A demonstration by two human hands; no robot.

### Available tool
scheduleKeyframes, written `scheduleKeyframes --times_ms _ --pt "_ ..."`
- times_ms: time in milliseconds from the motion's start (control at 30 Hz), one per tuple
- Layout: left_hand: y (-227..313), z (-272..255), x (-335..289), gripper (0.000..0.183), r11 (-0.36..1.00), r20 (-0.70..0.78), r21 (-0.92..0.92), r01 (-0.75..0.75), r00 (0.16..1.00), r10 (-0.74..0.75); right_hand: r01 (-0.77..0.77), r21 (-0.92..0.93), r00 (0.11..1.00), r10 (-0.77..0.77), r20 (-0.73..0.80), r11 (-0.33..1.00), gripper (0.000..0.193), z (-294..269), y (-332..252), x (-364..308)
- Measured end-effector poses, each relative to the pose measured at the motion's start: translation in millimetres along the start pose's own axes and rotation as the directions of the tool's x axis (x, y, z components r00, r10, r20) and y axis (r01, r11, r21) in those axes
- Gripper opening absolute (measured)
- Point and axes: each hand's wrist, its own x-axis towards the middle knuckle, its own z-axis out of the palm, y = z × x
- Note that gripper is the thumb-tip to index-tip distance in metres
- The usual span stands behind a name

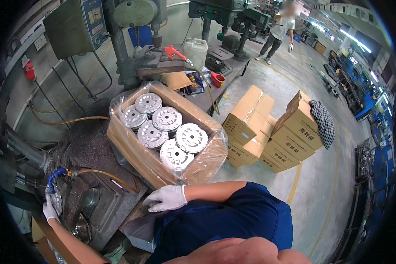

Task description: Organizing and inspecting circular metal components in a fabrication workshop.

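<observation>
At the far left, my left hand (51, 210), in a white glove, grips the near edge of a round silver metal disc (56, 200) at the machine. Its fingers lie along the disc's rim, and part of the disc is hidden by the hand and machine parts. A blue jointed coolant hose (53, 179) bends down just above the disc. My right hand (166, 199), also gloved, hovers or rests by the machine table's edge, below the carton; which of the two I cannot tell. Its fingers are loosely bent and apart, with nothing seen in them.
A plastic-lined carton (132, 152) holds several silver discs (167, 119). Taped cartons (251, 115) are stacked to the right, a checked cloth (323, 123) over one. Behind stand a workbench with a red air gun (174, 53) and a white jug (195, 53). A person (279, 33) stands farther back.
</observation>
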Motion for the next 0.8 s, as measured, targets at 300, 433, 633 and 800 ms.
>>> scheduleKeyframes --times_ms 300,433,633,800 --pt "5.5 -0.4 -3.3 0.077 0.999 0.005 0.038 -0.018 1.0 0.017 -0.016 0.008 1.0 0.016 -0.001 1.0 0.041 -2.8 -5.4 -3.1" --pt "12.2 2.7 -10.8 0.079 0.998 -0.01 -0.054 -0.031 0.999 0.031 -0.03 0.003 1.0 0.03 -0.006 1.0 0.041 1.0 -1.1 -1.8" --pt "6.7 -3.0 -2.7 0.08 0.998 0.007 0.054 -0.036 0.999 0.036 0.011 0.016 1.0 -0.011 -0.025 1.0 0.04 1.3 2.5 -3.2" --pt "6.1 -1.9 -4.1 0.078 0.999 -0.001 0.028 -0.022 1.0 0.022 -0.023 0.031 1.0 0.024 -0.019 0.999 0.04 -2.3 -2.2 -6.1"
